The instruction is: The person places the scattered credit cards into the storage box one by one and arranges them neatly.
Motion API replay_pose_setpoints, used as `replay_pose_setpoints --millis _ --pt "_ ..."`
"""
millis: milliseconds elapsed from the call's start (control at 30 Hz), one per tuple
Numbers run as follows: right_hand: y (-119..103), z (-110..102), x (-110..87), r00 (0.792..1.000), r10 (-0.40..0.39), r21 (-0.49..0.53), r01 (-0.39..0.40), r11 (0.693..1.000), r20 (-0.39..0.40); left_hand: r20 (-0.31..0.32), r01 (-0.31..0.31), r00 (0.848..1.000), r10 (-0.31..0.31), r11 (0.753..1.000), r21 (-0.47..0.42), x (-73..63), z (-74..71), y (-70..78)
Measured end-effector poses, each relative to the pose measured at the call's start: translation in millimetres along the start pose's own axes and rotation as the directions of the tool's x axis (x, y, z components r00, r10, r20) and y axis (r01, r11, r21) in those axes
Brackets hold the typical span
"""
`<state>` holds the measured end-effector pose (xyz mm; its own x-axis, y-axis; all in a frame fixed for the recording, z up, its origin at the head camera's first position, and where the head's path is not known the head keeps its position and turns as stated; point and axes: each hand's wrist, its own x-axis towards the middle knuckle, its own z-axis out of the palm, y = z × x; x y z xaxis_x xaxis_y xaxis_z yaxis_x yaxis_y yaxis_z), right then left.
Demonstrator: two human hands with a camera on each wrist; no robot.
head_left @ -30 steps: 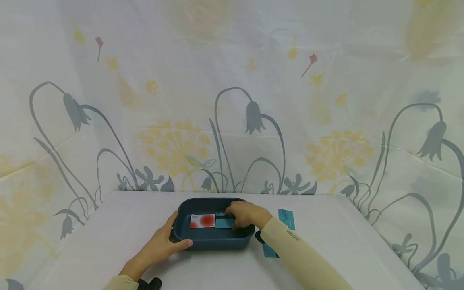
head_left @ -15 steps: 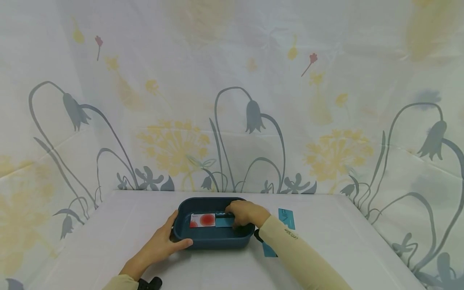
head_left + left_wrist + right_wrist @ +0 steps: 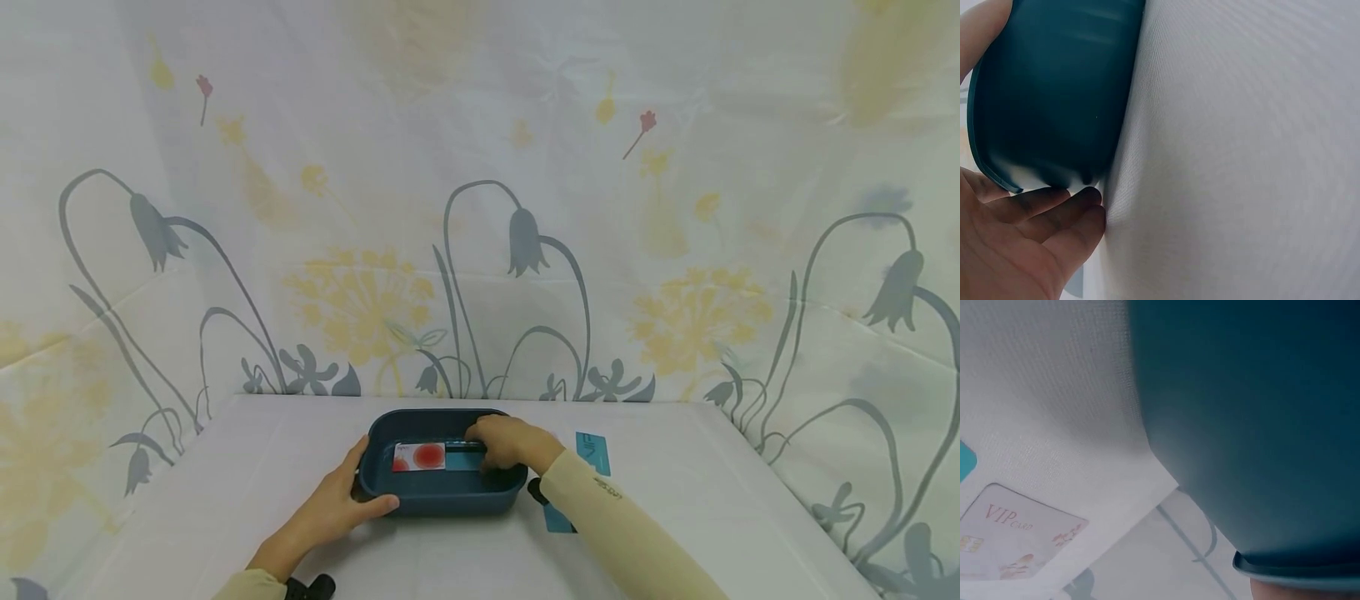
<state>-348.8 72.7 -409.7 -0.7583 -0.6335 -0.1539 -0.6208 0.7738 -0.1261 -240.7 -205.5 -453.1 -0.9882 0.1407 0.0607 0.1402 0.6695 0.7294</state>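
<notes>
A dark blue-teal rectangular basin (image 3: 442,503) stands on the white table. My left hand (image 3: 330,504) grips its left end, thumb along the front wall and fingers round the side; the left wrist view shows those fingers (image 3: 1063,215) against the end wall. Inside the basin lies a white card with red circles (image 3: 420,457). Right beside it is a teal card with a dark stripe (image 3: 463,460). My right hand (image 3: 510,442) reaches over the right side and pinches the teal card's right part, which the fingers hide. In the right wrist view the basin wall hides most of this hand.
Right of the basin lies a teal VIP card (image 3: 593,454). Another teal card (image 3: 557,518) is partly covered by the right sleeve (image 3: 622,521). A pale VIP card (image 3: 1019,540) shows on the table in the right wrist view. Behind the table hangs a flower-print cloth (image 3: 480,208).
Both hands and the basin keep their places. The teal card in the basin looks slightly darker than before.
</notes>
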Motion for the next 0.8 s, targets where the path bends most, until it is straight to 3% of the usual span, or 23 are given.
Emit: replay_pose_setpoints --millis 467,800 --pt "8 -12 -22.4 0.994 -0.051 0.068 0.058 0.996 -0.093 -0.006 -0.006 1.000 0.007 1.000 0.013 -0.6 0.3 0.9" --pt "22 -17 -46.7 0.976 -0.071 0.105 0.094 0.990 -0.207 -0.009 -0.012 1.000 0.012 1.000 0.003 -1.4 0.4 2.1"
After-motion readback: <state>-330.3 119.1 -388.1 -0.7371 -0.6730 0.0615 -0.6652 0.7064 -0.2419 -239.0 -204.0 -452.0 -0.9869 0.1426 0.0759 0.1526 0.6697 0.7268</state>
